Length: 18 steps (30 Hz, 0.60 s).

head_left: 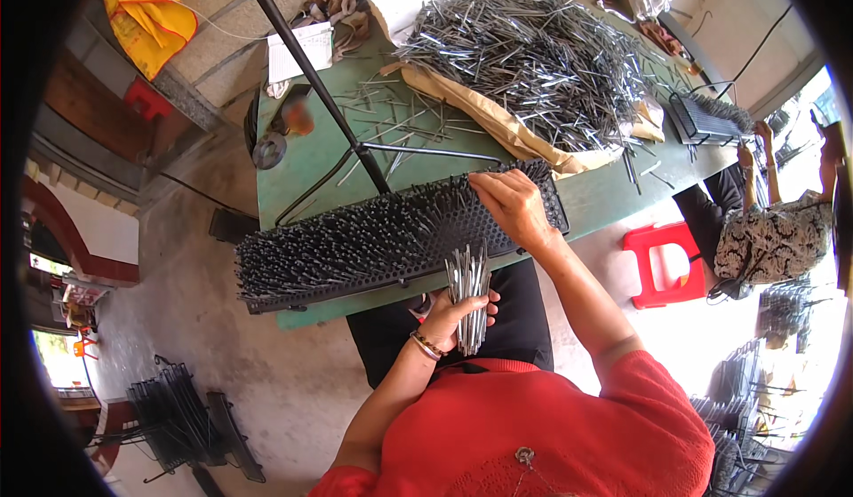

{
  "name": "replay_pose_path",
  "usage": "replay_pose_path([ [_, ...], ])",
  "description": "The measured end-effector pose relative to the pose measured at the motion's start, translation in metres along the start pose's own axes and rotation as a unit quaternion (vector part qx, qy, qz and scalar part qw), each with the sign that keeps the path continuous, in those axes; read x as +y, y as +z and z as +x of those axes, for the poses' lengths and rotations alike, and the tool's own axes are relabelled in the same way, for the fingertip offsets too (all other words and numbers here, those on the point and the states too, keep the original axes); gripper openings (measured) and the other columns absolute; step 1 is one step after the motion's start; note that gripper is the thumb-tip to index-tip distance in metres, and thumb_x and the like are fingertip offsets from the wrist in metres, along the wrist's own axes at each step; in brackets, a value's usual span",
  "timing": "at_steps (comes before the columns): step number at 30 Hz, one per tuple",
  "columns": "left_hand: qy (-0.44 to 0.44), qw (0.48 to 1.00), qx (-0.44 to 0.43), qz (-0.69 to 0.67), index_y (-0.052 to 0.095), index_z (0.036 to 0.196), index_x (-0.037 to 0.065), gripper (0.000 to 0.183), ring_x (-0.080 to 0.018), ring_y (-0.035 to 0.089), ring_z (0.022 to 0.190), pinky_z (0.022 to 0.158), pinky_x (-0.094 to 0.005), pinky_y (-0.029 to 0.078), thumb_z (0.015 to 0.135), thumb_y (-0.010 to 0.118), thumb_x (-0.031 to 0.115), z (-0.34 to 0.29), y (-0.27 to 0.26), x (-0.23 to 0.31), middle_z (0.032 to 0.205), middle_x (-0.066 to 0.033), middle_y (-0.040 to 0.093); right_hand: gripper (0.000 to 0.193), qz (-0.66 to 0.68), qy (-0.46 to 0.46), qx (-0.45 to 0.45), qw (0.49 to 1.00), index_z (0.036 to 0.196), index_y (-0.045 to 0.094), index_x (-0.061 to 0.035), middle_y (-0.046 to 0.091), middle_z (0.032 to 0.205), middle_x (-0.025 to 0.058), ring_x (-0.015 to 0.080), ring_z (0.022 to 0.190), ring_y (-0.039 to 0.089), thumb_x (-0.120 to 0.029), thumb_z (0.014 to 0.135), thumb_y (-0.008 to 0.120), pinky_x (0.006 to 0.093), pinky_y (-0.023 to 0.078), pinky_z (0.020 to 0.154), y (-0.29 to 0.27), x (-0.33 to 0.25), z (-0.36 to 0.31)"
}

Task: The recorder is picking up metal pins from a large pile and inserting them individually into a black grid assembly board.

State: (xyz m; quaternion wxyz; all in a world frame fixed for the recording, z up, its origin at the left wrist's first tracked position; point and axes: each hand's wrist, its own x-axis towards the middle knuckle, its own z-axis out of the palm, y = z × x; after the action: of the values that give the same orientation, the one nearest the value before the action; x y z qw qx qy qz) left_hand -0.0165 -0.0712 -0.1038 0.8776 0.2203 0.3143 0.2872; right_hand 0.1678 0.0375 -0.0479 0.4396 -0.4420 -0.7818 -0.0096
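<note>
My left hand [438, 324] is closed around an upright bundle of thin grey metal sticks [469, 294], just in front of the table's near edge. My right hand [515, 206] has its fingers pinched together over the right part of a long black perforated rack [458, 233]. What sits between those fingertips is too small to make out. Thin dark sticks [329, 239] stand packed in the rack's holes from its left end to past the middle. Bare holes show near its right end, below my right hand.
A big heap of loose metal sticks [533, 62] lies on brown paper on the green table [613, 197]. A black metal pole [306, 71] slants over the rack. At right, another person [771, 235] works at a similar rack [711, 117], near a red stool [662, 266].
</note>
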Motion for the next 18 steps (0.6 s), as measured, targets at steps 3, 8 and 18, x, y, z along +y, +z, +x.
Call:
replay_pose_path([
  [3, 0.003, 1.000, 0.005, 0.009, 0.052, 0.112, 0.002, 0.031, -0.0172, 0.064, 0.082, 0.070, -0.0319, 0.057, 0.084, 0.062, 0.009, 0.000, 0.000, 0.000, 0.099, -0.0107, 0.063, 0.019, -0.001, 0.006, -0.017, 1.000, 0.097, 0.066, -0.0018, 0.067, 0.087, 0.0091, 0.0245, 0.072, 0.061, -0.003, 0.078, 0.067, 0.0336, 0.047, 0.065, 0.006, 0.005, -0.006],
  [8, -0.001, 1.000, 0.006, 0.011, 0.053, 0.111, 0.001, 0.030, -0.0168, 0.064, 0.082, 0.070, -0.0317, 0.057, 0.083, 0.063, 0.009, -0.001, 0.000, 0.002, 0.098, -0.0102, 0.063, 0.016, -0.015, 0.001, -0.031, 0.999, 0.096, 0.065, -0.0012, 0.066, 0.087, 0.0110, 0.0245, 0.076, 0.063, -0.005, 0.080, 0.066, 0.0345, 0.046, 0.066, 0.008, 0.004, -0.008],
  [18, -0.002, 1.000, -0.004, 0.013, 0.050, 0.121, 0.003, 0.040, -0.0152, 0.063, 0.082, 0.069, -0.0291, 0.056, 0.084, 0.062, 0.010, 0.000, -0.003, 0.000, 0.098, -0.0084, 0.063, 0.014, -0.006, -0.009, -0.025, 1.000, 0.092, 0.065, -0.0025, 0.064, 0.086, 0.0088, 0.0245, 0.074, 0.060, -0.004, 0.078, 0.067, 0.0341, 0.045, 0.068, 0.004, 0.002, -0.009],
])
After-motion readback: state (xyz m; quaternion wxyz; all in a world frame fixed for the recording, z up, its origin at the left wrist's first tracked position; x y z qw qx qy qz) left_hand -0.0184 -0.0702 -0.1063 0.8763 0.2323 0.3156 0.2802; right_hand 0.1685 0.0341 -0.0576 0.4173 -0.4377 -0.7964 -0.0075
